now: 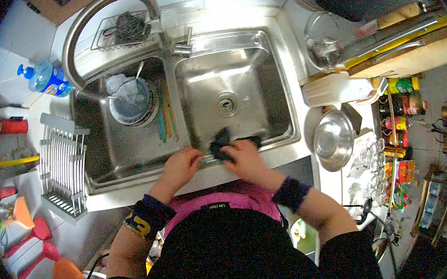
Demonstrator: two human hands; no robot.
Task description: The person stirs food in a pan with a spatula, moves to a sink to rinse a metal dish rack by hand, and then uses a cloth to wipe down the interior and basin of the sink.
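At the front rim of a double stainless-steel sink [242,125], my right hand [246,159] grips a dark, limp item [220,142], perhaps a cloth or scrubber; blur hides what it is exactly. Part of the dark item hangs over the right basin. My left hand [181,168] is beside it at the divider's front end, fingers curled together. Whether anything small sits between those fingertips is hidden. In the left basin stands a bowl [130,104] with a translucent plastic bag [121,85] and a utensil handle in it. Several chopsticks [166,117] lie alongside.
A curved faucet [70,45] arches over the left basin. On the left are a blue dish-soap bottle [47,78] and a metal drying rack [64,160]. To the right sit a steel bowl [334,140], a plastic jug [336,88] and cutting boards [406,53]. A wire basket [122,29] holds a scourer.
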